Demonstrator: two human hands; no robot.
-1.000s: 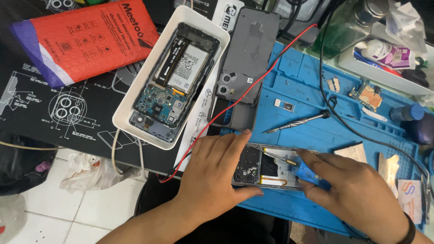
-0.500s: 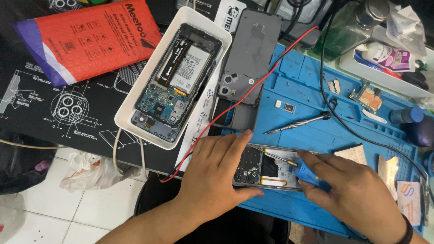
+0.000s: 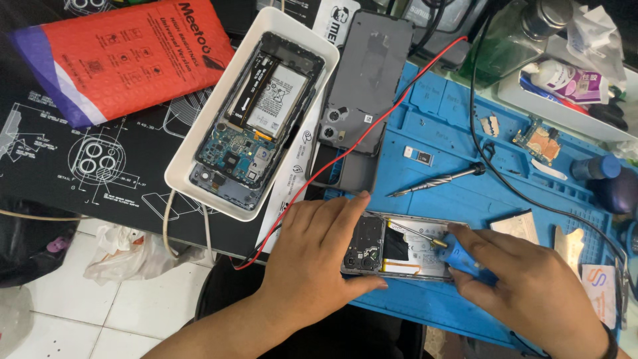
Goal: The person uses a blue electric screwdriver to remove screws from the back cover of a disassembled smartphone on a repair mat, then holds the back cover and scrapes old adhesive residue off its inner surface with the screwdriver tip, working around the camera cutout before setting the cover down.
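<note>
— What have you got under your hands?

— An opened smartphone [image 3: 399, 251], back cover off, lying flat on the blue repair mat [image 3: 465, 133] near its front edge. My left hand [image 3: 319, 256] lies over its left end with the fingers spread, thumb pressed along the lower edge, pinning it down without closing round it. My right hand [image 3: 531, 282] is closed round a blue-handled screwdriver [image 3: 458, 256], and its thin shaft slants up and left over the phone's middle. I think the tip touches the board near the battery, but it is too fine to be sure.

— And around that?

— Just above the phone a loose metal screwdriver [image 3: 438, 179] lies on the mat. Beyond it a grey back cover [image 3: 365, 73] rests face down, with a red wire [image 3: 372, 129] running across it and down past my left wrist. To the left, a white tray [image 3: 193, 169] holds a second stripped phone [image 3: 262, 123], battery and circuit board showing. A red padded envelope [image 3: 119, 53] lies on the black printed mat [image 3: 100, 159] farther left. A small circuit board [image 3: 538, 143] sits at the mat's right side.
</note>
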